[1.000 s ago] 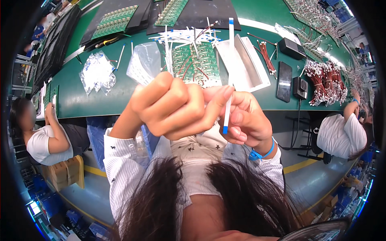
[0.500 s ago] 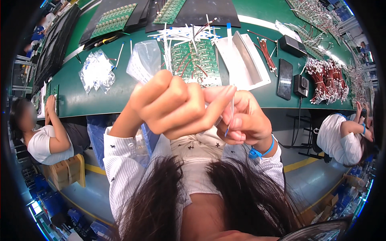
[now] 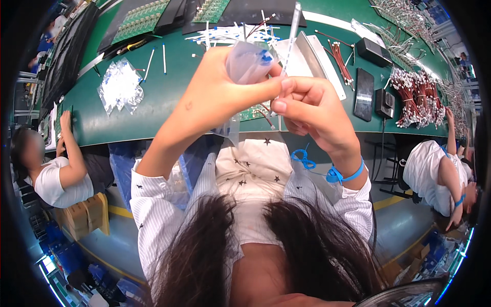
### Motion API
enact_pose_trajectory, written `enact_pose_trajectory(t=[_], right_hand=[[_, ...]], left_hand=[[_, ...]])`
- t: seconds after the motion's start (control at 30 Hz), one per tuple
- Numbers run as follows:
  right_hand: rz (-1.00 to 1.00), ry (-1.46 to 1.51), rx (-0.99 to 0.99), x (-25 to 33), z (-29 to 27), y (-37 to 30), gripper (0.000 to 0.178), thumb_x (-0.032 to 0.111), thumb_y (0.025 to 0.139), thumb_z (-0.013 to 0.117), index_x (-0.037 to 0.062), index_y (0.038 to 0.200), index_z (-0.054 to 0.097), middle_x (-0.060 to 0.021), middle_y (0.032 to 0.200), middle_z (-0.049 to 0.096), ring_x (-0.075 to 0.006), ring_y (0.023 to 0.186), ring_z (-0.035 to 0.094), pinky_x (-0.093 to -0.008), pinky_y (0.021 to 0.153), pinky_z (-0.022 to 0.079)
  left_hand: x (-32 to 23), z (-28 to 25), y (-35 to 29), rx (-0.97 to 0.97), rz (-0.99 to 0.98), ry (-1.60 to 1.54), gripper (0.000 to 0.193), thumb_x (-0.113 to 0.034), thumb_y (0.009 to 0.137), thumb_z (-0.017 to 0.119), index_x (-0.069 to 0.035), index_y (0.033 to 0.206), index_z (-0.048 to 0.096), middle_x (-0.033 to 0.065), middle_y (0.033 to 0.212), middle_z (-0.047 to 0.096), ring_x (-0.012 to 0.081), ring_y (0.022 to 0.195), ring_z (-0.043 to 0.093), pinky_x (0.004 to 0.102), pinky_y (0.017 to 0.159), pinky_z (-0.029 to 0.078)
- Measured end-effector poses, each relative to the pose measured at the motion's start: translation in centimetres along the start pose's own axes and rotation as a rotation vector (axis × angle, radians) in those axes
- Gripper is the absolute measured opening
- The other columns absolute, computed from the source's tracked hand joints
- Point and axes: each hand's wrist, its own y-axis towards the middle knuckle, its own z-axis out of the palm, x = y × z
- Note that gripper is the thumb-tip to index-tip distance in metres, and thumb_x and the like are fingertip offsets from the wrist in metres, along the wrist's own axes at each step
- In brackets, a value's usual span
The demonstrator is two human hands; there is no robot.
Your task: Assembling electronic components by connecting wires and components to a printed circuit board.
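Up close, left hand (image 3: pixel 220 97) fingers clutch a crinkled clear bag (image 3: pixel 245 64); right hand (image 3: pixel 312 110) fingers pinch a thin white stick (image 3: pixel 290 36)

Head-worn fisheye, downward, close over hands (image 3: pixel 266 97)

The picture is bright and the light is even, coming from above. The green table (image 3: pixel 169 97) shines a little, with soft pale glare. Shadows are faint. The round lens bends straight lines near the rim, and the corners are black. The left hand (image 3: pixel 225 97) and right hand (image 3: pixel 312 110) are close up, big and slightly soft. The middle looks sharp.
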Motion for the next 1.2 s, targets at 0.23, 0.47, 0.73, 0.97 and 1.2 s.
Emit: enact_pose_trajectory(t=[0.23,0.47,0.73,0.97,1.2], right_hand=[[-0.016,-0.136,0.016,0.5,-0.7,0.1,0.015,0.012,0.077,0.067,-0.0013,0.085,0.064,-0.0035,0.064,0.06,-0.0057,0.051,0.052,-0.0171,0.046,0.041],[-0.035,-0.122,0.026,0.0,-1.0,0.1,0.017,0.011,0.078,0.067,-0.0037,0.085,0.063,-0.0074,0.068,0.063,-0.0086,0.052,0.056,-0.019,0.049,0.045],[-0.018,-0.146,0.018,0.1,-1.2,0.0,0.018,0.009,0.078,0.067,-0.0061,0.086,0.061,-0.0093,0.07,0.063,-0.0108,0.056,0.06,-0.0205,0.052,0.048],[-0.009,-0.15,0.024,0.2,-1.2,-0.1,0.016,0.007,0.079,0.066,-0.0066,0.086,0.061,-0.0097,0.071,0.063,-0.012,0.058,0.061,-0.0221,0.055,0.051],[-0.103,-0.22,-0.008,-0.6,-1.1,0.3,0.014,0.005,0.082,0.061,-0.0066,0.09,0.06,-0.0093,0.076,0.063,-0.0108,0.064,0.06,-0.0223,0.059,0.051]], left_hand=[[0.2,0.3,0.8,0.031,-0.048,-0.025,0.019,-0.018,0.076,0.068,-0.004,0.07,0.057,-0.0039,0.06,0.051,0.002,0.053,0.044,0.0176,0.045,0.031],[0.8,0.9,1.3,0.075,-0.019,-0.059,0.017,-0.017,0.077,0.067,-0.003,0.071,0.059,-0.0042,0.058,0.051,0.0015,0.051,0.043,0.0183,0.043,0.029],[1.0,0.7,1.4,0.073,0.002,-0.055,0.016,-0.017,0.077,0.067,-0.003,0.072,0.06,-0.0043,0.058,0.05,0.0014,0.051,0.043,0.0183,0.043,0.029],[1.2,0.9,1.5,0.074,0.023,-0.027,0.016,-0.016,0.078,0.066,-0.003,0.073,0.06,-0.0039,0.059,0.051,0.0018,0.051,0.044,0.0184,0.044,0.03],[1.7,0.8,1.6,0.072,0.013,-0.067,0.015,-0.016,0.079,0.065,-0.003,0.076,0.061,-0.0034,0.06,0.052,0.0022,0.053,0.046,0.0179,0.046,0.032]])
